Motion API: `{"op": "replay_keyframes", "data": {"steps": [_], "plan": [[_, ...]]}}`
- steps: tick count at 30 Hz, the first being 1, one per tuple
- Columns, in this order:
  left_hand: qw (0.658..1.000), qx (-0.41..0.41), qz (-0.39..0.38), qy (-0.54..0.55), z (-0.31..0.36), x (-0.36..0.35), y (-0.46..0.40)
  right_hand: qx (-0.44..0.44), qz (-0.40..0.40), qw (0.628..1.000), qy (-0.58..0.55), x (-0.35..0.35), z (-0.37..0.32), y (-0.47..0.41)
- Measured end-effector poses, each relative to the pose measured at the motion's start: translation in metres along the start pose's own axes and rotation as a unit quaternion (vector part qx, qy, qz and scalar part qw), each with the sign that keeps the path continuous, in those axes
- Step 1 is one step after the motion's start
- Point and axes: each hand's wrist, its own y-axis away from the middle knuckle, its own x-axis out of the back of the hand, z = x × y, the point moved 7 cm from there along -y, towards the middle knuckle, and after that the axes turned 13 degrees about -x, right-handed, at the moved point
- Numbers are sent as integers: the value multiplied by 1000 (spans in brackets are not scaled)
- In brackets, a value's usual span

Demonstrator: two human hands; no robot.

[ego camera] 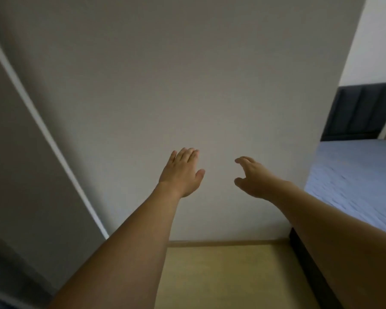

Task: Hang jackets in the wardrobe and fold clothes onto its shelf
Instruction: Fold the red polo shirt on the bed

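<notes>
Both my arms stretch forward toward a plain pale panel (165,85) that fills most of the view; it may be a wardrobe door or side, and I cannot tell which. My left hand (182,172) is held flat with fingers straight, close to the panel, holding nothing. My right hand (252,177) hovers beside it with fingers loosely spread and slightly bent, also holding nothing. No jackets, clothes or hangers are in view.
A grey panel with a white edge strip (42,130) slants down the left side. A bed with a blue-grey sheet (354,186) and a dark padded headboard (361,112) stands at the right. Light wooden floor (221,275) lies below my arms.
</notes>
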Motion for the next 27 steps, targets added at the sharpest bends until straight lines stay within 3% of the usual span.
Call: {"op": "replay_keyframes", "data": {"steps": [6,10,15,20,27], "plan": [[998,-18,-30,44,115,-67,-90,-72,21,997,0,36,174,-1],[993,-64,-70,65,240,-111,-150,-134,39,990,1,78,316,11],[987,-103,-105,61,411,-159,-210,-150,63,987,-1,128,489,38],[979,-121,-147,79,541,-204,-245,-217,-4,976,25,147,644,57],[969,-49,-195,145,622,-313,-281,-262,-72,962,35,117,790,56]]}}
